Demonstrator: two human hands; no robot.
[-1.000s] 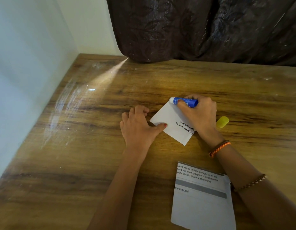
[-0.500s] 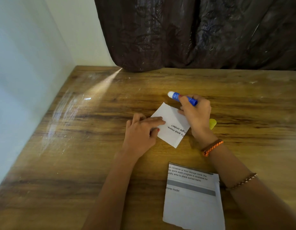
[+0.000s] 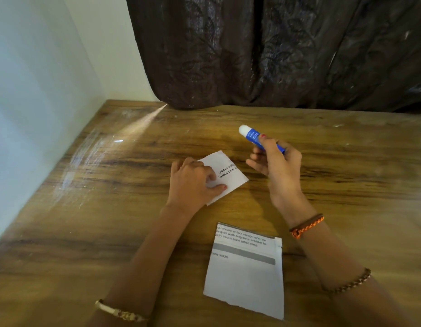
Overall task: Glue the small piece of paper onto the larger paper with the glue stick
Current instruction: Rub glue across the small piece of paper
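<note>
Head-worn, wide-angle, looking forward and down over a wooden table (image 3: pixel 110 232), close above both forearms, toward a dark curtain (image 3: pixel 275 55) behind.

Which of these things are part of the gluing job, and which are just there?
Part of the job:
- glue stick, held in the right hand
- small paper, pinned by the left hand
- larger paper, lying nearer the person

Just there:
- dark curtain
- wooden table
- wrist bracelets

The small paper (image 3: pixel 228 172) is showing upside-down "and more," while the larger paper (image 3: pixel 246 267) at 6 o'clock is reading "quick wash program" and "model".
</note>
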